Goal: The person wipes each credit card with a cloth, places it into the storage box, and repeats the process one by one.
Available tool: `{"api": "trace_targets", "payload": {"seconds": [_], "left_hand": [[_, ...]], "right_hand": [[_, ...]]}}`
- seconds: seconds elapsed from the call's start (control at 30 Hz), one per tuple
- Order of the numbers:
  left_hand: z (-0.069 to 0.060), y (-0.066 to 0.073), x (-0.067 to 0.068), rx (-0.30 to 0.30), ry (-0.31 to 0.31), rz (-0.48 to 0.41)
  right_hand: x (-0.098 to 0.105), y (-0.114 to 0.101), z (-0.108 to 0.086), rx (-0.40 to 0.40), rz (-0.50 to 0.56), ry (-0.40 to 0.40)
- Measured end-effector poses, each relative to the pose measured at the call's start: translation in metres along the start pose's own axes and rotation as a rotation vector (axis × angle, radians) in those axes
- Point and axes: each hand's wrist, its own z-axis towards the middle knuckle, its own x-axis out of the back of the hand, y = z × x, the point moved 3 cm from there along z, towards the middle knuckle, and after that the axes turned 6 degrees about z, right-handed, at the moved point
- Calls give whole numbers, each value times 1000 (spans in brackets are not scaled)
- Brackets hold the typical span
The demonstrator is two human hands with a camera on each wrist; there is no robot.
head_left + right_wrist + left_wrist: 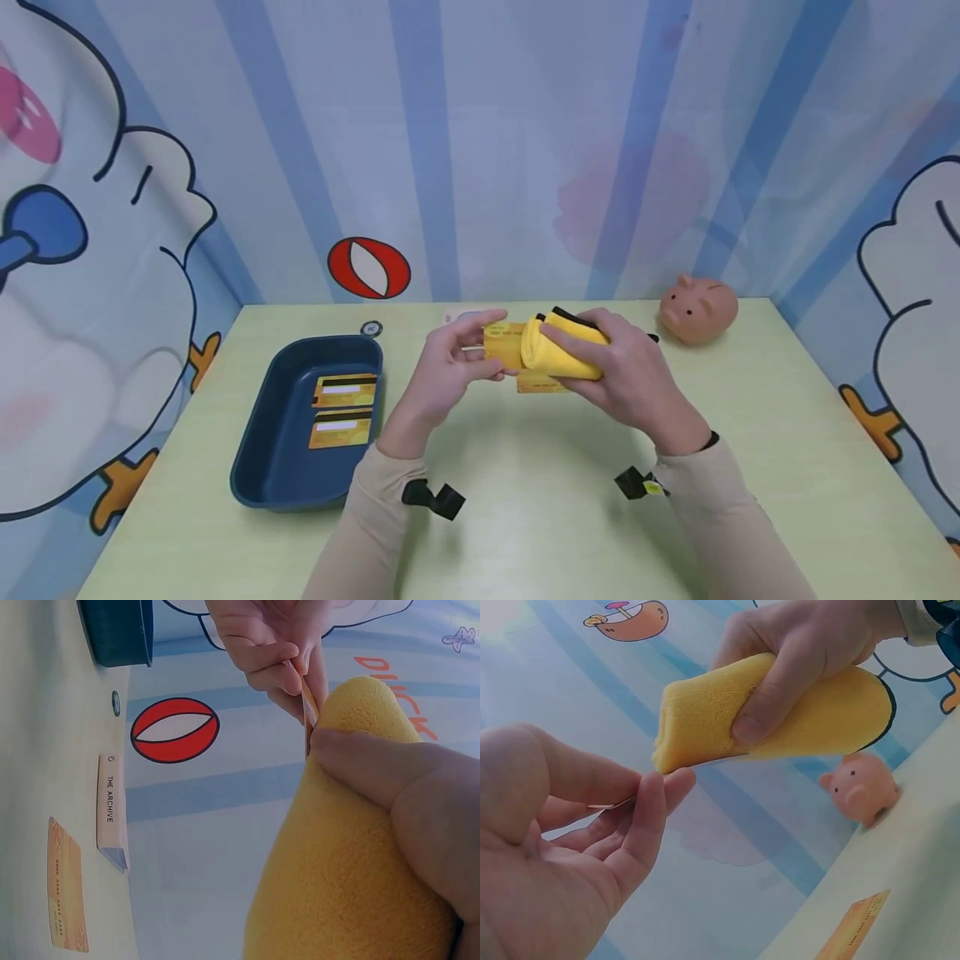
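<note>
My left hand (pixel 438 371) pinches the left end of a yellow bank card (pixel 501 342) and holds it up above the table. My right hand (pixel 633 367) grips a folded yellow cloth (pixel 555 354) with a dark edging, its fold over the card's other end. In the right wrist view the card (pixel 308 705) is seen nearly edge-on, meeting the cloth near my right thumb. A second yellow card (pixel 67 892) lies on the table below my hands. Two more cards (pixel 343 390) lie side by side in a dark blue tray (pixel 255 450) at the left.
A pink piggy bank (pixel 699 312) stands at the back right. A poker chip (pixel 371 328) lies behind the tray. Near the back edge is a book (pixel 110 802) marked "THE ARCHIVE", mostly hidden by my left hand in the head view. A printed curtain (pixel 510 150) hangs behind the table.
</note>
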Motion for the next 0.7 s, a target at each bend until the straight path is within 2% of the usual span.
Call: {"api": "trace_targets", "payload": {"seconds": [0.37,0.7], "left_hand": [[-1,-2,7,11,14,-46],[0,-3,7,41,44,-37]], "right_hand": [[6,2,0,-29,17,-11],[11,7,-1,-53,-1,2]]}}
